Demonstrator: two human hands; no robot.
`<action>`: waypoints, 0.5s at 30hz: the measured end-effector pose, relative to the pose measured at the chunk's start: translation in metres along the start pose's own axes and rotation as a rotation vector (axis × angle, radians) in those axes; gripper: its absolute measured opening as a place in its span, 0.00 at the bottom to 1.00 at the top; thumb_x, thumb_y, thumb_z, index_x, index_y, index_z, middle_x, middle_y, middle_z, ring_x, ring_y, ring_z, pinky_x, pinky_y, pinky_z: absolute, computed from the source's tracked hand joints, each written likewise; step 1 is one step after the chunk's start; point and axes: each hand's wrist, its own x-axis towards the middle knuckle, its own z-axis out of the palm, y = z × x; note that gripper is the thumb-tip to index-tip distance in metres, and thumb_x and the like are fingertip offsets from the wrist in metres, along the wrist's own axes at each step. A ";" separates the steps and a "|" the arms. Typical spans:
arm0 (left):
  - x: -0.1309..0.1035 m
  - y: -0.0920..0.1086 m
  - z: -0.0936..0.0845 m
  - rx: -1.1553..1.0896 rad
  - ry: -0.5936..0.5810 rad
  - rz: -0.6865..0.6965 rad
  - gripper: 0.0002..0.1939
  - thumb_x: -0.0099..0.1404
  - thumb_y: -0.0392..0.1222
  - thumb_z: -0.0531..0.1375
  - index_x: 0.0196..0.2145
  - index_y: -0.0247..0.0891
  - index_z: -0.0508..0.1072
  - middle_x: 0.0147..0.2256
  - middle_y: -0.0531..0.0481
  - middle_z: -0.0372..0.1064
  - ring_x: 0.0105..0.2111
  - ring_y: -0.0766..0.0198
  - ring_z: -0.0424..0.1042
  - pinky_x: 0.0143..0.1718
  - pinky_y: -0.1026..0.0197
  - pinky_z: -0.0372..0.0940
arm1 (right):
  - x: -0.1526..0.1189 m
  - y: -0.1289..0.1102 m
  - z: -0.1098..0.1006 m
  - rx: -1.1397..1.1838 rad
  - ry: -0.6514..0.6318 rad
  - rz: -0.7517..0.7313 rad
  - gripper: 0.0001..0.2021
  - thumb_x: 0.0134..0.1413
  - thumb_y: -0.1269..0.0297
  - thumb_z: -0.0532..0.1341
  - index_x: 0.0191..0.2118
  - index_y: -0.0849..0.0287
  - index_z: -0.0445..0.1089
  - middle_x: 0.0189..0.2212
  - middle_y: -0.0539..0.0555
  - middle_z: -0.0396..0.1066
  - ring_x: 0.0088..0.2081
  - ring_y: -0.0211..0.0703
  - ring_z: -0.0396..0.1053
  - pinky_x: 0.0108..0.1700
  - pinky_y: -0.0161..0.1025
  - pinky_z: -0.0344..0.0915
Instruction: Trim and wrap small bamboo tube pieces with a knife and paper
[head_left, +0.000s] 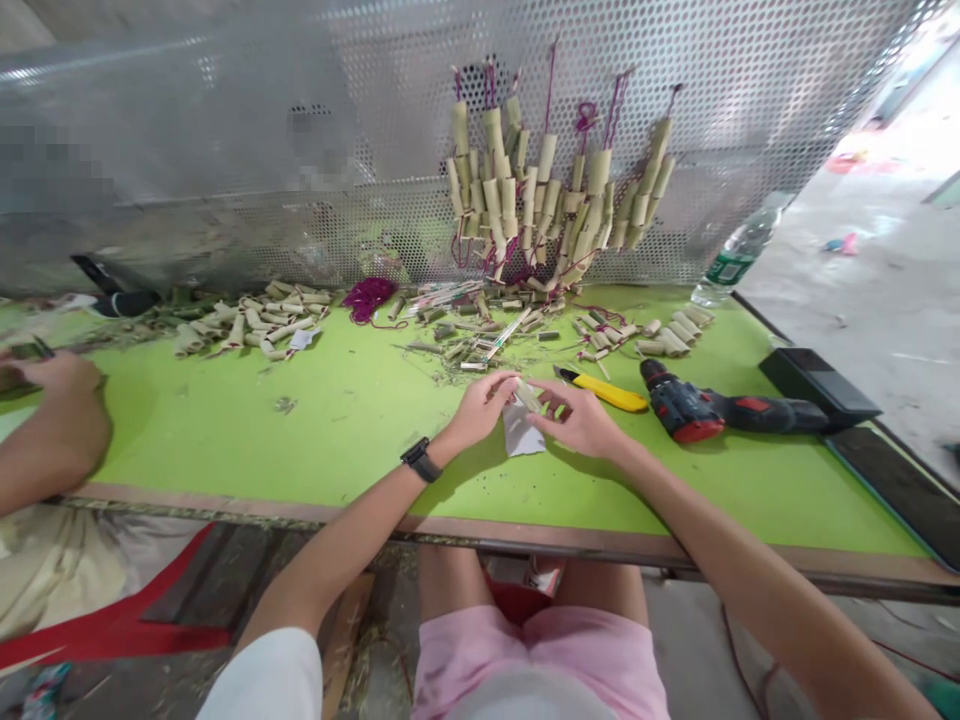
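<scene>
Just above the table's front half, a short pale bamboo tube [527,394] sits between my two hands. My left hand [484,408], with a black watch on its wrist, pinches the tube's left side. The fingers of my right hand [576,418] are curled at its right side, closed on it. Under the tube lies a creased piece of white paper [523,434], touching or close to my right fingertips; I cannot tell whether they grip it. Right of my hands is a yellow utility knife [611,391], and beyond it a cordless drill [686,400].
Behind, bamboo pieces strung on purple cord [547,190] hang against a perforated metal panel [300,150]. Loose cut tubes [255,318], purple yarn [369,298] and sticks lie along the back. Right are a water bottle [735,255] and a black box [817,384]. Another person's hand [64,375] works left.
</scene>
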 end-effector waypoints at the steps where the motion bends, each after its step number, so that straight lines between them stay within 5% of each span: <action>1: 0.000 -0.001 0.000 -0.015 -0.018 -0.005 0.26 0.78 0.63 0.60 0.55 0.38 0.81 0.47 0.40 0.82 0.43 0.55 0.80 0.46 0.51 0.77 | 0.000 -0.001 0.001 0.019 -0.036 -0.009 0.32 0.63 0.53 0.69 0.70 0.55 0.74 0.38 0.56 0.84 0.31 0.47 0.77 0.34 0.45 0.77; 5: 0.003 -0.003 0.000 -0.180 -0.108 -0.068 0.25 0.77 0.63 0.63 0.53 0.39 0.84 0.48 0.41 0.83 0.45 0.55 0.81 0.48 0.51 0.78 | -0.001 -0.002 0.002 0.079 -0.093 -0.008 0.36 0.65 0.51 0.68 0.75 0.55 0.69 0.39 0.55 0.82 0.31 0.44 0.75 0.31 0.42 0.75; 10: 0.006 -0.005 0.000 -0.301 -0.136 -0.143 0.19 0.76 0.56 0.67 0.55 0.41 0.85 0.50 0.41 0.83 0.49 0.52 0.83 0.52 0.48 0.79 | 0.001 -0.004 0.000 0.025 -0.015 -0.021 0.32 0.63 0.46 0.70 0.68 0.55 0.76 0.42 0.59 0.79 0.37 0.49 0.74 0.30 0.42 0.75; 15: 0.006 -0.005 -0.002 -0.222 -0.227 -0.071 0.22 0.77 0.56 0.65 0.59 0.40 0.82 0.54 0.38 0.82 0.53 0.48 0.82 0.56 0.45 0.77 | 0.001 -0.002 -0.004 0.028 0.019 -0.044 0.29 0.60 0.48 0.73 0.63 0.53 0.77 0.57 0.63 0.77 0.49 0.55 0.77 0.44 0.50 0.80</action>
